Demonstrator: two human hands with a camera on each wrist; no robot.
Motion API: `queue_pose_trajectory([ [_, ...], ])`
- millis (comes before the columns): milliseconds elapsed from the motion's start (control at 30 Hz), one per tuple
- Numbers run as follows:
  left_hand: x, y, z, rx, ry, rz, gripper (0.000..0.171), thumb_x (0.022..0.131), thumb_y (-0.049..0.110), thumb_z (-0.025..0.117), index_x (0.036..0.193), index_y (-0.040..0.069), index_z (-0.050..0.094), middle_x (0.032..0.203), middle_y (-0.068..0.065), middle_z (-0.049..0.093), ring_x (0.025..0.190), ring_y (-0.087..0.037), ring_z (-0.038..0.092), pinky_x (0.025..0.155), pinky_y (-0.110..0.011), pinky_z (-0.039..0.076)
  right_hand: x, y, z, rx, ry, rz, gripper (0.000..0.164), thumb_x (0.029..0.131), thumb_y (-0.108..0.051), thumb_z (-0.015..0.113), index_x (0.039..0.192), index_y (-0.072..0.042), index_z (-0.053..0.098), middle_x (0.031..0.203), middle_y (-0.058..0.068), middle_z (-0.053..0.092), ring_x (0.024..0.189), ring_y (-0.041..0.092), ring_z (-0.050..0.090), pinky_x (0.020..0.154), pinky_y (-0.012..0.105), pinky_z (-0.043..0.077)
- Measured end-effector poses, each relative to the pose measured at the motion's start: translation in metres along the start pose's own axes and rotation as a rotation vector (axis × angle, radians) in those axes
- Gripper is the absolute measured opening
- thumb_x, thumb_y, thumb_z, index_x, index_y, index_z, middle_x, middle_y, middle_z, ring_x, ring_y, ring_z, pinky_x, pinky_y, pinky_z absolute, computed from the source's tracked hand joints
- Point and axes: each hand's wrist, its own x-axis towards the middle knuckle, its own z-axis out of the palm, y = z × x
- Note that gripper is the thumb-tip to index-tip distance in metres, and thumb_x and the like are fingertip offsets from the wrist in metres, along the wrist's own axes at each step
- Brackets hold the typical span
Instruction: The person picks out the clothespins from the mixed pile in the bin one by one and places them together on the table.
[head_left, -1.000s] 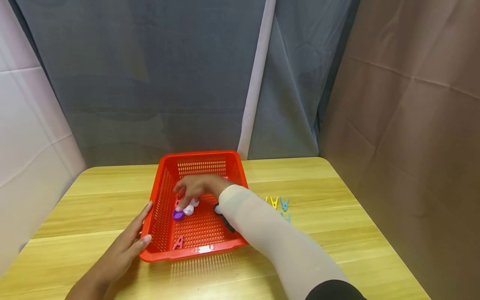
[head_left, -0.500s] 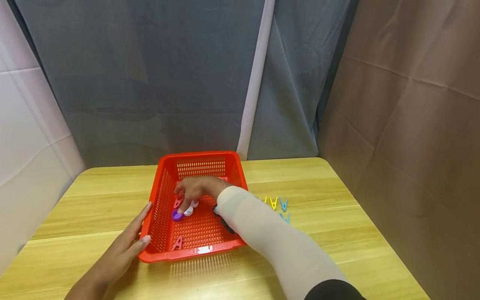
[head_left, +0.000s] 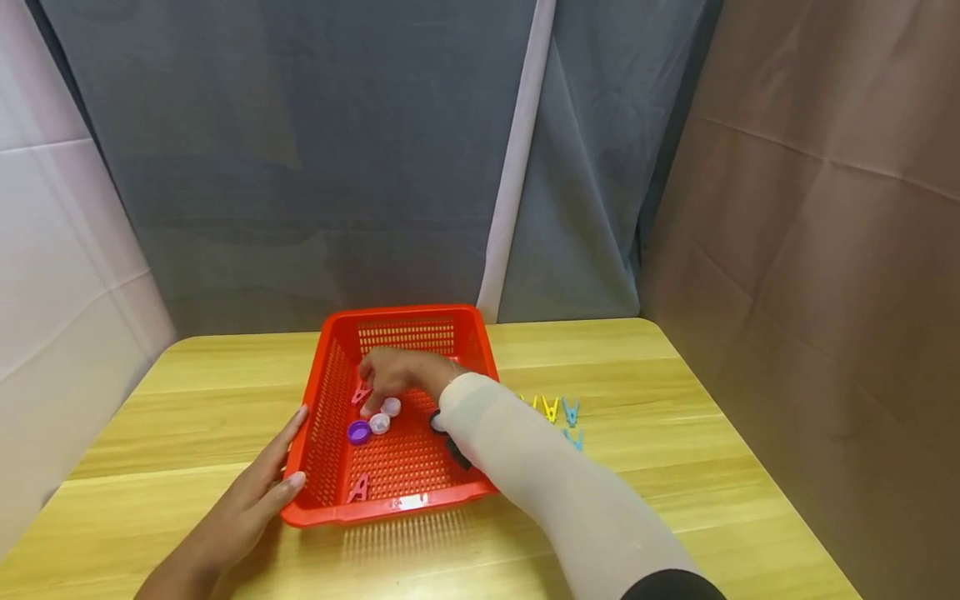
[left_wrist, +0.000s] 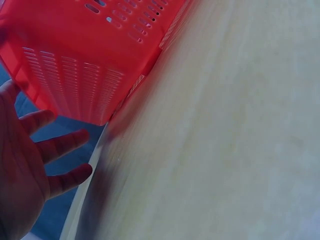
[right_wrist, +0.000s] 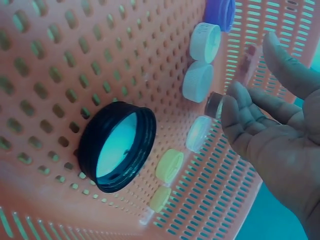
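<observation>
My left hand (head_left: 243, 504) rests with extended fingers against the left rim of the red basket (head_left: 405, 503). Inside the basket, my right hand (head_left: 393, 371) hovers by the far left part, its fingers loosely curled and the thumb (right_wrist: 285, 65) held apart. A small dark cap (right_wrist: 213, 106) shows right at those fingertips. Beneath the thumb lie a purple cap (head_left: 359, 432) and two white caps (head_left: 380, 423). A pink clothespin (head_left: 361, 394) sits beside the curled fingers; another pink clothespin (head_left: 358, 487) lies near the front wall.
In the right wrist view, a big black lid (right_wrist: 149, 132), a clear cap (right_wrist: 198, 134) and yellow caps (right_wrist: 169, 166) are also in the basket. Yellow clothespins (head_left: 551, 410) and blue clothespins (head_left: 571, 412) lie on the wooden table (head_left: 637, 467) to its right. A grey curtain (head_left: 300, 167) hangs behind.
My right thumb has moved off the purple cap, slightly away and to the right, and the fingers have drawn in, uncovering the far pink clothespin. The left hand stays at the rim.
</observation>
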Motion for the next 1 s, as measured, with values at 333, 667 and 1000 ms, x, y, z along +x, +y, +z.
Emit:
queue_pose_trajectory([
  [333,0.0,0.002,-0.001,0.017,-0.005,-0.018,0.08,0.11,0.007,0.051,0.178,0.025,0.012,0.174,-0.033,0.03,0.134,0.012,0.052,0.093,-0.021,0.059,-0.006,0.0,-0.004,0.064,0.049,-0.044,0.058,0.094,-0.025,0.087,0.145,-0.003,0.068,0.115,0.003,0.068,0.098,0.014,0.061,0.087,0.02,0.053],
  [667,-0.003,0.002,-0.001,-0.013,-0.01,-0.023,0.08,0.111,0.006,0.05,0.178,0.025,0.011,0.172,-0.035,0.03,0.133,0.011,0.054,0.09,-0.022,0.06,-0.013,-0.004,-0.011,0.129,0.075,-0.118,0.056,0.09,-0.023,0.09,0.136,0.001,0.069,0.108,0.002,0.064,0.094,0.013,0.059,0.081,0.018,0.05],
  [1000,0.002,0.002,0.0,-0.011,-0.013,-0.014,0.08,0.11,0.007,0.05,0.178,0.025,0.012,0.175,-0.033,0.028,0.136,0.012,0.051,0.095,-0.02,0.057,-0.029,-0.007,-0.03,0.288,0.15,-0.16,0.047,0.085,-0.016,0.093,0.123,0.001,0.072,0.096,0.002,0.062,0.087,0.012,0.057,0.073,0.019,0.051],
])
